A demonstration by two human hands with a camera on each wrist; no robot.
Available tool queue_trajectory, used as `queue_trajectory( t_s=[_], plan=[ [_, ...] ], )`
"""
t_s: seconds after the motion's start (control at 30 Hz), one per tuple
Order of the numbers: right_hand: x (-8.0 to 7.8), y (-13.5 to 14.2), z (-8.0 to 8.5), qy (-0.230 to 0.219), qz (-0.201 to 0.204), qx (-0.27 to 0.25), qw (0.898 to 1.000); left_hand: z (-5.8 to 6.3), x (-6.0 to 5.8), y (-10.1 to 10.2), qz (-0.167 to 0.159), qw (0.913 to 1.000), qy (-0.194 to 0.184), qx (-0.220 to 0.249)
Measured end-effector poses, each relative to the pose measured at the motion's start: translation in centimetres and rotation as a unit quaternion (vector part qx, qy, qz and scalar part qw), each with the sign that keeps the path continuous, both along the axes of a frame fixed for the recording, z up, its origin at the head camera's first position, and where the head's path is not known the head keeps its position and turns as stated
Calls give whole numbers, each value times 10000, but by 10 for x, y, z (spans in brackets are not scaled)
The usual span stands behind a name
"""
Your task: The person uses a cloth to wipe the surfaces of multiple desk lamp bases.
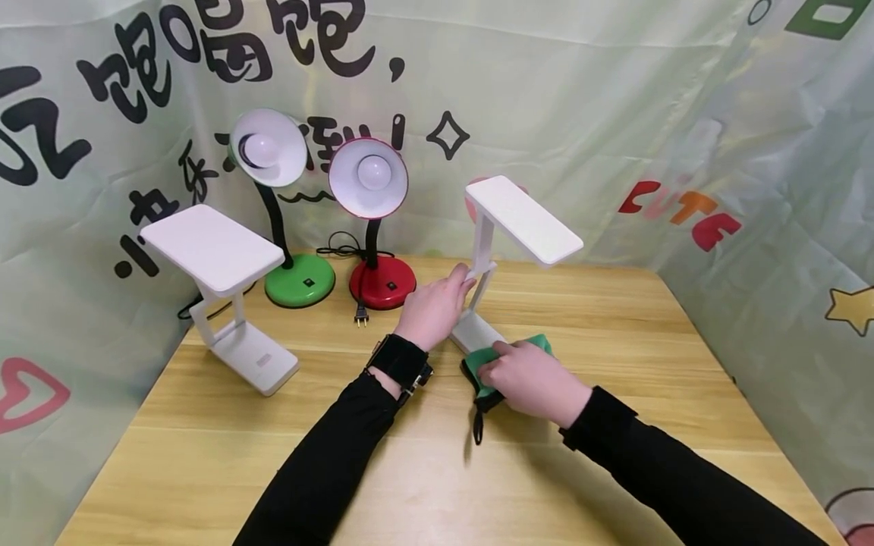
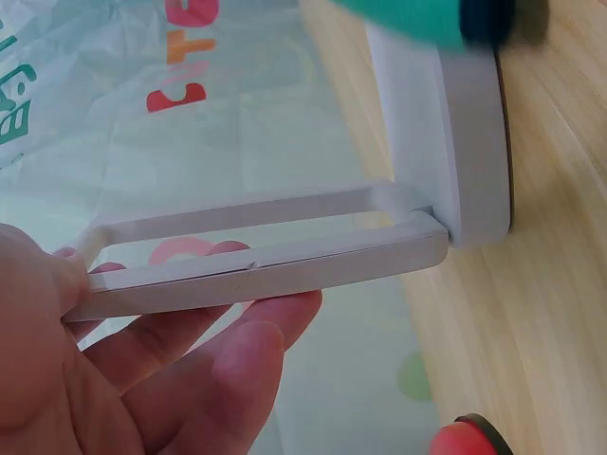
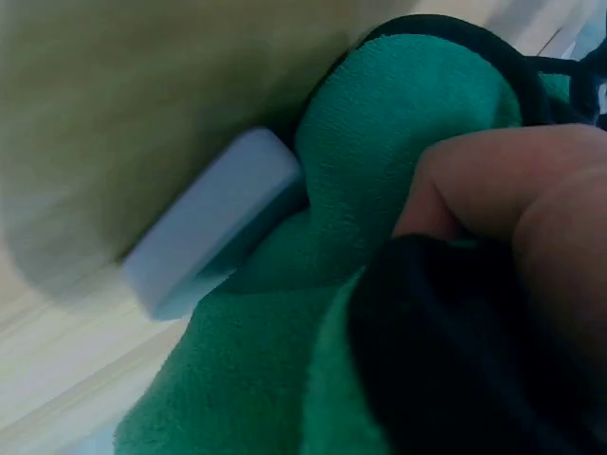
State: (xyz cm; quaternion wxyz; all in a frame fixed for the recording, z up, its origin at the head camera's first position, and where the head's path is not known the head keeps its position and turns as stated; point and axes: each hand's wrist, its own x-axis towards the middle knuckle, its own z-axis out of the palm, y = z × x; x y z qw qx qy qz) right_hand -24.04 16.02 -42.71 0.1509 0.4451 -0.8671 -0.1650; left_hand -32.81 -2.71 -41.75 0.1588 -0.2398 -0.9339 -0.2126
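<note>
A white folding desk lamp (image 1: 526,220) stands right of the table's middle, its flat panel raised. My left hand (image 1: 432,309) holds the lamp's jointed arm; in the left wrist view the thumb and fingers lie around the arm's slim bars (image 2: 275,275). With bent fingers my right hand (image 1: 529,381) grips a green cloth (image 3: 408,95) with black edging and a hanging loop. The cloth lies over the front end of the lamp's base (image 1: 476,331). One corner of the base sticks out beside the cloth in the right wrist view.
A second white lamp (image 1: 259,356) stands at the left. Behind are a green lamp (image 1: 300,280) and a red lamp (image 1: 382,282), with a black plug (image 1: 361,309) lying in front of the red base. A printed curtain (image 1: 546,91) borders the wooden table (image 1: 423,470).
</note>
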Motion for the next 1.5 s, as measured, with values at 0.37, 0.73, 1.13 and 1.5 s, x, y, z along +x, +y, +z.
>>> queue_trajectory(
  t_s=[0.37,0.73,1.13,1.5],
  plan=[
    [15,13,6,-286,-128,146,9994,1,-1,0,-11,10000,-72,-10],
    [-31,-17,-10,262,-34,-174,9995,0,0,1,-26,10000,-21,34],
    [-43,-25,-22,230,-42,-322,9992,-2,-2,0,19,10000,64,-24],
    [6,13,-1,-445,-137,134,9988,-5,-4,0,-20,10000,88,40]
  ],
)
